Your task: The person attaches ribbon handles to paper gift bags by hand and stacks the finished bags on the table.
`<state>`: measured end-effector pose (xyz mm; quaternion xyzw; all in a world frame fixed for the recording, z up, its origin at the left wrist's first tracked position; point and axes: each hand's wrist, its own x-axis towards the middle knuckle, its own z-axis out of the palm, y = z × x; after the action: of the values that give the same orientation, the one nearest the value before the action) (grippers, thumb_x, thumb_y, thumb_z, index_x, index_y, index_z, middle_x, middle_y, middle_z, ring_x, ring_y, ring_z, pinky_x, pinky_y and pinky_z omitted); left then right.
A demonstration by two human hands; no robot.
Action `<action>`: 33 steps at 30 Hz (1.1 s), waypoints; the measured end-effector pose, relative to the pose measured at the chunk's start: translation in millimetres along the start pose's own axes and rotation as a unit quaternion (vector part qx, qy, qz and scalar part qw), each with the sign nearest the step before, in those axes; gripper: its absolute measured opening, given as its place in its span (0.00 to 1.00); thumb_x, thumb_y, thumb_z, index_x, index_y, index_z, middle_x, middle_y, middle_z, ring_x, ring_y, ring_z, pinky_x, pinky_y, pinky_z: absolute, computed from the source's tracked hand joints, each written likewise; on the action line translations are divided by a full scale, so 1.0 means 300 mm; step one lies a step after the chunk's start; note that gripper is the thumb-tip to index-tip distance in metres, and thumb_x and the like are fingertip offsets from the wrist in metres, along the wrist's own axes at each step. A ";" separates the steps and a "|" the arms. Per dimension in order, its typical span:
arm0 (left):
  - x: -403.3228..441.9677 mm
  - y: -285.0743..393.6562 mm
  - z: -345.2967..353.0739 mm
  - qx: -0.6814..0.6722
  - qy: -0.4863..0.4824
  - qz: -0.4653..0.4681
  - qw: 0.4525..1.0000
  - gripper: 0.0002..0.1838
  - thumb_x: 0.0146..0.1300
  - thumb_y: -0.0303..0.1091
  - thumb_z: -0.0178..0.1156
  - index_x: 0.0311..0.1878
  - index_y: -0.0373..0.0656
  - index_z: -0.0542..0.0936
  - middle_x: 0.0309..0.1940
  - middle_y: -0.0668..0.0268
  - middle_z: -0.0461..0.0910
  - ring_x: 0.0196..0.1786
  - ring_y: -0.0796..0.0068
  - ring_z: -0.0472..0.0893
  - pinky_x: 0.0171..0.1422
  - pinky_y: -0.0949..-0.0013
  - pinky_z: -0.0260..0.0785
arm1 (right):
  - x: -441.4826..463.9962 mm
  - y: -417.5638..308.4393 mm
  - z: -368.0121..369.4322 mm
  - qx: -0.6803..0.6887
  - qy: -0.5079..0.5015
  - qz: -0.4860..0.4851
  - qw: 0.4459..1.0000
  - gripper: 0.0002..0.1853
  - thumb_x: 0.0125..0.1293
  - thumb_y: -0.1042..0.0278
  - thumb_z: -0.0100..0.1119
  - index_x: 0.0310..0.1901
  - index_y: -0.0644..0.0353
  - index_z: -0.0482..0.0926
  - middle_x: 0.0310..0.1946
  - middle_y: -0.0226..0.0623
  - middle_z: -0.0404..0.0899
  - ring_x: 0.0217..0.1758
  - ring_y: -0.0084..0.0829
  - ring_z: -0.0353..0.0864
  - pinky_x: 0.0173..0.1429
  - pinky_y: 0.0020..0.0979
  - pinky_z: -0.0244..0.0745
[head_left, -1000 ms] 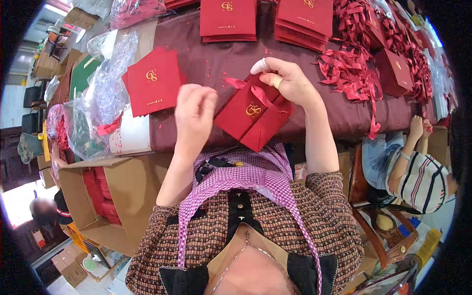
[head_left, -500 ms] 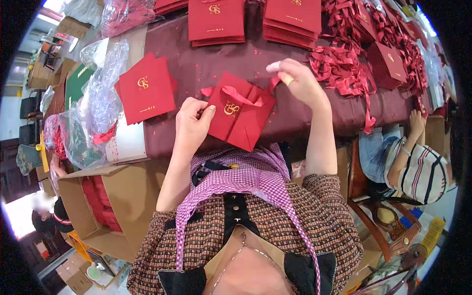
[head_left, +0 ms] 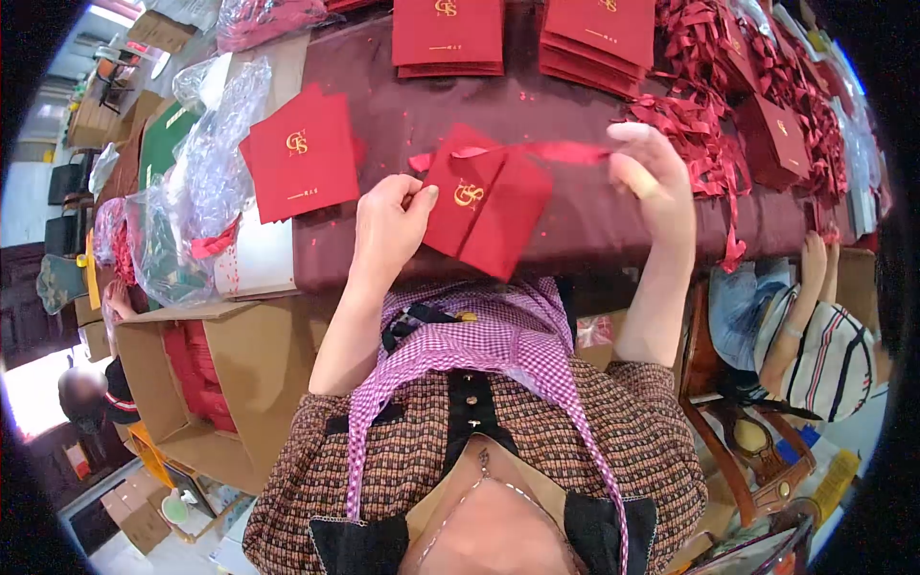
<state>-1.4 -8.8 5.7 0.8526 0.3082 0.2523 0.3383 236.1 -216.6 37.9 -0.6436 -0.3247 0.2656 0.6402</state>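
Note:
My left hand [head_left: 391, 218] pinches the left edge of a flat red paper gift bag [head_left: 513, 216] between thumb and fingers. The bag bears a gold monogram and a folded seam, and lies tilted near the table's front edge. Off to its right, my right hand [head_left: 652, 172] is raised, slightly blurred, with a pale wrap on a finger. It grips the end of a red ribbon [head_left: 561, 151], which stretches taut across from the bag's upper part. A short ribbon end [head_left: 420, 162] shows at the bag's left corner.
A fanned pile of red bags [head_left: 305, 158] lies left. Stacks of bags [head_left: 448, 38] stand at the back; tangled ribbons [head_left: 695, 134] lie right. Clear plastic wrap [head_left: 206, 163] covers the left side. An open carton [head_left: 259, 383] stands below. A person in a striped top [head_left: 819, 350] sits right.
My right hand has moved to the right, drawing the ribbon from a loose loop over the bag into a long straight line. My left hand still pinches the bag. The view has shifted slightly.

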 end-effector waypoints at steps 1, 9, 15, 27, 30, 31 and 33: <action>0.003 0.008 -0.006 -0.044 -0.033 -0.072 0.996 0.09 0.59 0.30 0.66 0.35 0.31 0.81 0.21 0.64 0.78 0.25 0.81 0.75 0.31 0.72 0.66 | -0.015 0.005 -0.015 0.105 -0.033 -0.001 0.994 0.11 0.65 0.73 0.60 0.48 0.63 0.78 0.34 0.30 0.80 0.31 0.19 0.76 0.35 0.20 0.70; 0.025 -0.007 0.009 -0.097 -0.052 -0.101 0.989 0.10 0.61 0.30 0.64 0.36 0.31 0.82 0.20 0.61 0.79 0.25 0.81 0.74 0.31 0.72 0.67 | -0.060 0.076 0.041 0.414 -0.125 -0.083 0.898 0.24 0.64 0.69 0.63 0.59 0.70 0.73 0.44 0.47 0.79 0.37 0.34 0.80 0.44 0.35 0.77; 0.023 -0.056 -0.006 -0.199 -0.099 -0.144 0.964 0.10 0.65 0.30 0.60 0.41 0.30 0.81 0.26 0.69 0.82 0.31 0.86 0.74 0.35 0.74 0.68 | -0.048 0.125 0.067 0.255 0.043 -0.185 0.948 0.09 0.66 0.72 0.60 0.46 0.65 0.80 0.49 0.44 0.79 0.46 0.33 0.79 0.49 0.32 0.77; 0.010 -0.019 -0.034 -0.281 -0.150 -0.146 0.937 0.12 0.68 0.26 0.54 0.50 0.31 0.81 0.35 0.71 0.82 0.38 0.86 0.75 0.43 0.78 0.69 | -0.015 0.085 0.141 0.381 -0.084 -0.222 0.894 0.10 0.69 0.71 0.56 0.48 0.66 0.76 0.40 0.37 0.77 0.39 0.28 0.73 0.52 0.35 0.69; 0.010 -0.021 -0.032 -0.267 -0.148 -0.137 0.942 0.13 0.68 0.27 0.54 0.50 0.31 0.80 0.35 0.71 0.82 0.38 0.87 0.75 0.43 0.78 0.69 | -0.057 0.058 0.185 0.203 -0.028 -0.164 0.965 0.06 0.66 0.79 0.53 0.41 0.66 0.79 0.37 0.34 0.79 0.40 0.24 0.76 0.49 0.26 0.72; 0.010 -0.020 -0.031 -0.254 -0.149 -0.135 0.946 0.13 0.68 0.27 0.54 0.50 0.31 0.80 0.35 0.71 0.82 0.37 0.87 0.75 0.43 0.78 0.69 | -0.087 0.014 0.203 0.073 -0.041 -0.090 0.992 0.05 0.66 0.79 0.53 0.38 0.65 0.80 0.36 0.32 0.80 0.39 0.21 0.77 0.46 0.24 0.72; 0.012 -0.021 -0.026 -0.245 -0.150 -0.117 0.951 0.12 0.68 0.27 0.55 0.50 0.31 0.80 0.35 0.71 0.82 0.38 0.86 0.75 0.43 0.78 0.70 | -0.084 0.036 0.278 -0.092 -0.077 -0.176 0.977 0.04 0.60 0.76 0.59 0.37 0.61 0.80 0.29 0.34 0.78 0.35 0.29 0.78 0.46 0.29 0.69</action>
<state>-6.2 0.6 6.8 0.7296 0.2798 0.1477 0.6063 157.5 -180.9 21.9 -0.6101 -0.5040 0.1665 0.5882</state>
